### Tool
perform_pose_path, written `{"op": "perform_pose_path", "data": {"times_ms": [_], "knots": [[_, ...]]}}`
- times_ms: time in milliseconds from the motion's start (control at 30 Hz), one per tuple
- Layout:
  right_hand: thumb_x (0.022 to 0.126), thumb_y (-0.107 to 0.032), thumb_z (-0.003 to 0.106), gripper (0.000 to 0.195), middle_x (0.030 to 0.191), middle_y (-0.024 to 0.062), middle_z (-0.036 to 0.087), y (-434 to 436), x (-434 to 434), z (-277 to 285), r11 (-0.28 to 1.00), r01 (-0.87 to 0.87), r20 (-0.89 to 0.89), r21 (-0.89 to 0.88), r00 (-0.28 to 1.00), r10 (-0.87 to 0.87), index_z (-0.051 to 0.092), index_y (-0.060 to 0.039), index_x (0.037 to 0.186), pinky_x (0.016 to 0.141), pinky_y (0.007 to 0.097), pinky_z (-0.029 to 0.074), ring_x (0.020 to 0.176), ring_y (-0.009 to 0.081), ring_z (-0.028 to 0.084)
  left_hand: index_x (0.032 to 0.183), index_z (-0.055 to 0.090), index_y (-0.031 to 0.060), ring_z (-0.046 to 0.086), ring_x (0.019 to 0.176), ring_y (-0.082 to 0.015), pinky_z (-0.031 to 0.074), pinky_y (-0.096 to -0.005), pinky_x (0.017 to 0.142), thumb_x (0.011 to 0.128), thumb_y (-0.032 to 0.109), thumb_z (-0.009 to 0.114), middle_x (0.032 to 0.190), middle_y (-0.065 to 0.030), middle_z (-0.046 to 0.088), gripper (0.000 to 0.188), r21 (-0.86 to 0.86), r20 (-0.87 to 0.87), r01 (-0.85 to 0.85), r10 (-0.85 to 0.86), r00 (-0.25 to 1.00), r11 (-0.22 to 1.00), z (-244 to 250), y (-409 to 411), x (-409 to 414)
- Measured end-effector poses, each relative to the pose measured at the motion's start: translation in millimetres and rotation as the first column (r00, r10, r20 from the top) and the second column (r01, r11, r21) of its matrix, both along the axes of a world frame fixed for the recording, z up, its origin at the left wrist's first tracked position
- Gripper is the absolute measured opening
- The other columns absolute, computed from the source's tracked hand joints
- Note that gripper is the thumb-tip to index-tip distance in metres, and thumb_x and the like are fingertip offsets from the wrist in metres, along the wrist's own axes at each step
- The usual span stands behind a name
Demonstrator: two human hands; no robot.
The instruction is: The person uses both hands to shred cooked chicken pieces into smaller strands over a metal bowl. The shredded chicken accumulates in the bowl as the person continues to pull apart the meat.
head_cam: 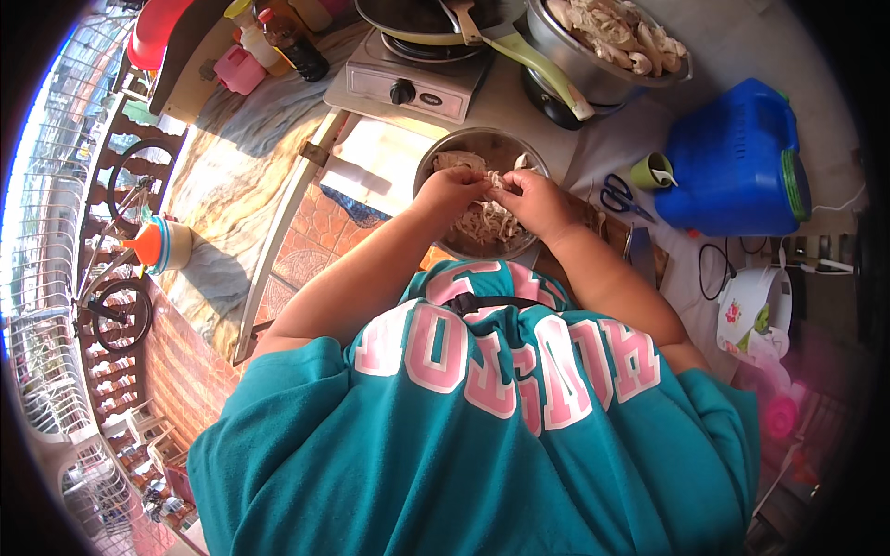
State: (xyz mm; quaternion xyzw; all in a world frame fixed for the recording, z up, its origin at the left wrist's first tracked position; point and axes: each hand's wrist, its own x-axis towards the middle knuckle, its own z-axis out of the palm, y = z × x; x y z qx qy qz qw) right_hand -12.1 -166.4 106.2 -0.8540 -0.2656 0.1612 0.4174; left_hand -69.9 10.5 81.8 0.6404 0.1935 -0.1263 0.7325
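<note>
Over a round metal bowl [425, 154], my left hand [455, 193] and my right hand [534, 201] pinch pieces of pale cooked chicken meat [495, 182] between their fingertips, close together. Below them in the bowl lies a heap of shredded chicken [487, 226]. A larger unshredded piece [459, 161] rests at the bowl's far left, and a small piece [521, 161] at the far right. Behind, to the right, a metal pot [591, 73] is heaped with chicken pieces [626, 38].
A gas stove [407, 87] bears a frying pan [410, 29] whose green handle [546, 73] points right. Right of the bowl lie scissors [626, 198], a green cup [650, 172] and a blue plastic jug [730, 167]. Bottles [295, 48] and a pink container [239, 69] stand back left.
</note>
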Motion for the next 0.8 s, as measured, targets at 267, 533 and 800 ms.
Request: {"op": "perform_pose_path", "data": {"times_ms": [267, 533, 800], "knots": [[0.080, -0.025, 0.067, 0.023, 0.082, 0.0147, 0.066, -1, 12, -15, 0.993, 0.074, 0.026, 0.095, 0.997, -0.077, 0.065, -0.0021, 0.085, 0.069, 0.0374, 0.050, 0.078, 0.0302, 0.064, 0.099, 0.068, 0.0021, 0.061, 0.069, -0.0093, 0.049, -0.0255, 0.067, 0.083, 0.021, 0.069, 0.083, -0.0038, 0.067, 0.025, 0.485, 0.101, 0.015, -0.073, 0.992, 0.874, 4, 10, 7], [0.078, -0.030, 0.070, 0.027, 0.096, 0.0137, 0.065, -12, 11, -32, 0.777, -0.057, 0.263, -0.626, 0.923, 0.280, 0.068, -0.0047, 0.087, 0.076, 0.0411, 0.052, 0.088, 0.0306, 0.065, 0.094, 0.070, 0.0076, 0.064, 0.081, -0.0195, 0.050, -0.0308, 0.075, 0.076, 0.026, 0.073, 0.087, -0.0078, 0.068, 0.026, 0.619, -0.054, 0.134, -0.128, 0.990, 0.774, -5, 23, -9], [0.079, -0.027, 0.067, 0.021, 0.092, 0.0128, 0.065, 4, 11, -80, 0.822, -0.074, 0.323, -0.565, 0.896, 0.304, 0.065, -0.0062, 0.083, 0.076, 0.0415, 0.051, 0.090, 0.0315, 0.063, 0.108, 0.066, 0.0064, 0.065, 0.090, -0.0205, 0.050, -0.0304, 0.081, 0.075, 0.029, 0.076, 0.096, -0.0103, 0.068, 0.041, 0.666, -0.067, 0.229, -0.249, 0.966, 0.709, -31, 28, -20]]}}
